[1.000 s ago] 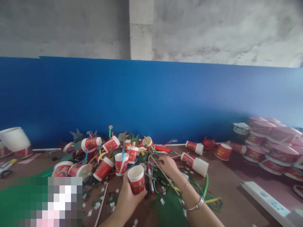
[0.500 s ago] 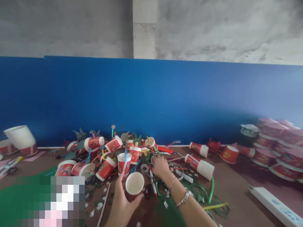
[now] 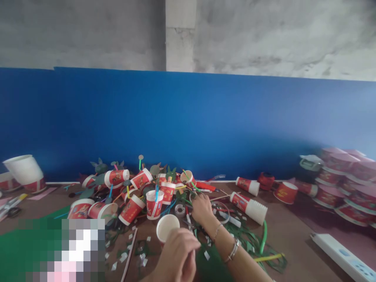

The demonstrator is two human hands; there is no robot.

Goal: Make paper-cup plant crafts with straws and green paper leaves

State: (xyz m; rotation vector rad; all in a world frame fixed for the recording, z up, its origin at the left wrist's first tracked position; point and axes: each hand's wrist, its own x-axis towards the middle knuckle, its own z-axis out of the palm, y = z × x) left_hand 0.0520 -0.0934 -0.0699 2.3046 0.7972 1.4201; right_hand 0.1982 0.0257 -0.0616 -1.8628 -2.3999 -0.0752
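My left hand (image 3: 176,256) is low in the middle with its back to the camera. Its fingers curl over the lower part of a red paper cup (image 3: 167,225) whose white open mouth faces me. My right hand (image 3: 201,207), with bracelets on the wrist, reaches forward into a pile of red cups, coloured straws and green paper leaves (image 3: 141,188). Its fingers bend down among scissors and a red marker (image 3: 188,219); what they grip is hidden. A tape roll (image 3: 179,210) lies just to its left.
A lying stack of cups (image 3: 249,206) is right of my right hand, with more cups behind it. Stacked red bowls (image 3: 340,172) fill the far right, a white power strip (image 3: 343,254) lies near right. A white bucket (image 3: 25,170) and green sheet (image 3: 35,227) are at left. A blue board (image 3: 188,125) backs the table.
My left hand turned over and rose across the cup, now hiding its lower half. My right hand let go of the wooden stick and went deeper into the pile.
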